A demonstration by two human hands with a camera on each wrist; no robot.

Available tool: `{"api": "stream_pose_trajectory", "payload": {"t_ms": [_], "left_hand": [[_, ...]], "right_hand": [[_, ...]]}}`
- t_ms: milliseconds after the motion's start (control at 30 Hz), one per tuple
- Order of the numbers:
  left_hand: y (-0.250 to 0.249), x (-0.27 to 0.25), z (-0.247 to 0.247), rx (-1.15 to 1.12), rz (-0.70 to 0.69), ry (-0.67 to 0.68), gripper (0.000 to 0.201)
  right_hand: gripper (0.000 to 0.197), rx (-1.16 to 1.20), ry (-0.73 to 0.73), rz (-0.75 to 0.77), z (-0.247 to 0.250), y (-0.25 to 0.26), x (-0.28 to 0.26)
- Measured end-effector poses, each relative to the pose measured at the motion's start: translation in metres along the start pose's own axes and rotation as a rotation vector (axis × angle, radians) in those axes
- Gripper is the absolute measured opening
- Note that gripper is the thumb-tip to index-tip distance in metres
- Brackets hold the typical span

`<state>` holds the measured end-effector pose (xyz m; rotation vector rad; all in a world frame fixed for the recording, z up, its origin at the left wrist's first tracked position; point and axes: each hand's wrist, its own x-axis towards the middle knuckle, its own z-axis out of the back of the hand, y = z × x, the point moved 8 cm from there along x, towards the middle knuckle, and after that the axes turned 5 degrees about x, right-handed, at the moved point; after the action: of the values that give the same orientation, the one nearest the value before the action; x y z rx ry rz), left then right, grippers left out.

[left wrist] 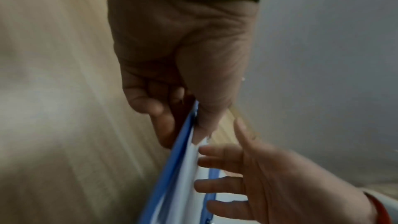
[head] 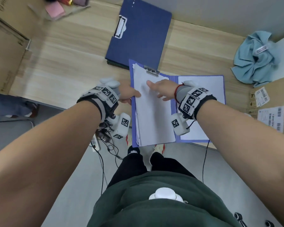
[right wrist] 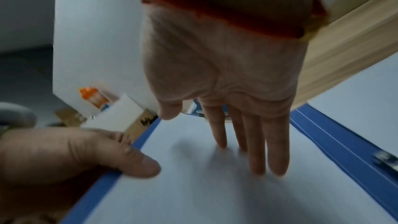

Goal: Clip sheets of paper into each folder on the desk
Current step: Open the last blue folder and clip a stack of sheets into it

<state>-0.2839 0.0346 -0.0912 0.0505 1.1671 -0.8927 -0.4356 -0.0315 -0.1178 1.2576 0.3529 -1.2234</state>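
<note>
An open light-blue folder [head: 133, 125] lies at the desk's front edge and overhangs it. A stack of white paper [head: 154, 122] sits on its left half under the metal clip [head: 152, 72]. My left hand [head: 128, 95] pinches the left edge of folder and paper, thumb on top; the left wrist view shows the left hand [left wrist: 183, 91] on the folder edge [left wrist: 172, 168]. My right hand [head: 161, 89] lies flat on the sheets. In the right wrist view the right hand [right wrist: 226, 91] presses straight fingers on the paper [right wrist: 193, 193]. Dark blue folders [head: 143, 35] lie stacked behind.
A crumpled light-blue cloth [head: 256, 58] lies at the right of the wooden desk [head: 72, 63]. Cardboard boxes [head: 272, 108] stand at the right, another cardboard box [head: 5, 54] at the left. A pink notepad [head: 55, 9] lies at the back left. Cables [head: 108, 141] trail on the floor.
</note>
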Motion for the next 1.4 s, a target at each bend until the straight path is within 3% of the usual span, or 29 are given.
{"api": "stream_pose_trajectory", "payload": {"t_ms": [67,167,333,400,500,600,667,767,867,933,1100,1267,1300,1400], "left_hand": [[-0.038,-0.019,0.003,0.048,-0.117,0.016,0.008],[-0.086,-0.034,0.004,0.104,-0.23,0.02,0.03],[-0.142,-0.044,-0.018,0.129,-0.357,0.125,0.036],[-0.146,-0.031,-0.027,0.109,-0.341,0.109,0.032],[-0.144,-0.006,-0.044,0.09,-0.284,0.019,0.009],[-0.126,0.023,-0.058,0.021,-0.155,-0.047,0.013],[-0.107,0.039,-0.069,0.003,-0.063,-0.051,0.017],[-0.086,0.06,-0.097,0.055,0.066,-0.02,0.06],[-0.058,0.091,-0.122,0.096,0.142,0.007,0.112],[-0.033,0.121,-0.135,0.108,0.182,0.018,0.125],[-0.032,0.119,-0.135,-0.121,0.219,0.035,0.105],[-0.038,0.136,-0.125,-0.281,0.156,-0.024,0.134],[-0.039,0.146,-0.118,-0.289,0.123,-0.071,0.128],[-0.074,0.125,-0.073,-0.316,-0.025,-0.18,0.083]], "right_hand": [[0.086,0.256,0.014,0.011,0.02,0.016,-0.021],[0.086,0.35,0.013,0.044,0.054,0.029,-0.049],[0.026,0.253,-0.135,0.061,0.107,0.001,-0.07],[0.025,0.273,-0.187,0.044,0.124,-0.024,-0.076],[0.023,0.316,-0.315,-0.017,0.154,-0.079,-0.08],[0.033,0.187,-0.473,-0.133,0.176,-0.134,-0.078],[0.037,0.08,-0.497,-0.234,0.173,-0.165,-0.075],[0.053,0.105,-0.419,-0.378,0.149,-0.213,-0.061],[0.065,0.157,-0.365,-0.397,0.124,-0.235,-0.038],[0.058,0.152,-0.348,-0.397,0.111,-0.23,-0.037],[0.049,0.01,-0.338,-0.472,0.102,-0.234,-0.03],[0.046,0.061,-0.339,-0.432,0.105,-0.221,-0.022],[0.048,0.111,-0.346,-0.421,0.106,-0.219,-0.019],[0.06,0.32,-0.371,-0.382,0.111,-0.201,-0.013]]}}
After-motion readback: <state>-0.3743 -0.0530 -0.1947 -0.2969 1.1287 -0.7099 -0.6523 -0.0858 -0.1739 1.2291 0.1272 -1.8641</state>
